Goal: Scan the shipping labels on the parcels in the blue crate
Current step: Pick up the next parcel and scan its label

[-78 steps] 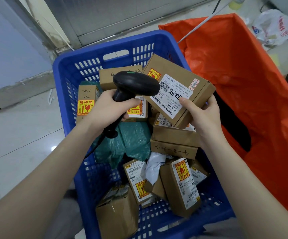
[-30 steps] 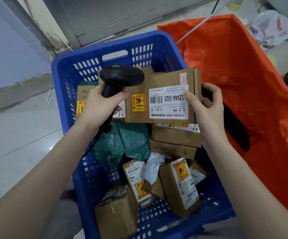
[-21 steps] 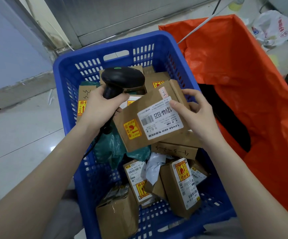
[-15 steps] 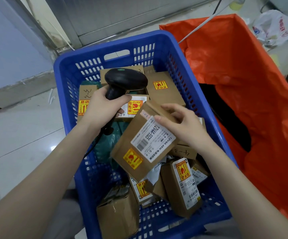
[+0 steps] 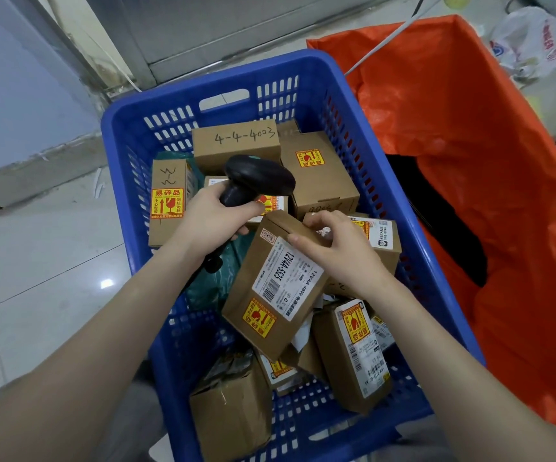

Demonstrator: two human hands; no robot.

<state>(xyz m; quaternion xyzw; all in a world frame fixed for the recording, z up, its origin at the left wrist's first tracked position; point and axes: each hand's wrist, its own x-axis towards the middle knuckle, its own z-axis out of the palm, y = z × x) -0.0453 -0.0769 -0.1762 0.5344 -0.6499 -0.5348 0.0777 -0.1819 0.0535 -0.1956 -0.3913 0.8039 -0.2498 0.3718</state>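
Note:
A blue slotted crate holds several brown cardboard parcels with white shipping labels and yellow fragile stickers. My left hand grips a black barcode scanner by its handle over the middle of the crate. My right hand holds the top end of a flat brown parcel, label marked 12V4A-5525 facing up, tilted and resting low on the pile. A box with handwritten numbers lies at the far end. A teal bag is partly hidden under the parcel.
An orange plastic sack stands open right of the crate, with a dark opening inside. A white plastic bag lies on the floor at the far right. Pale floor tiles stretch to the left; a wall and door frame run behind.
My right hand has turned the labelled parcel and lowered it from beside the scanner down onto the pile in the crate. The scanner hand has stayed over the crate's middle.

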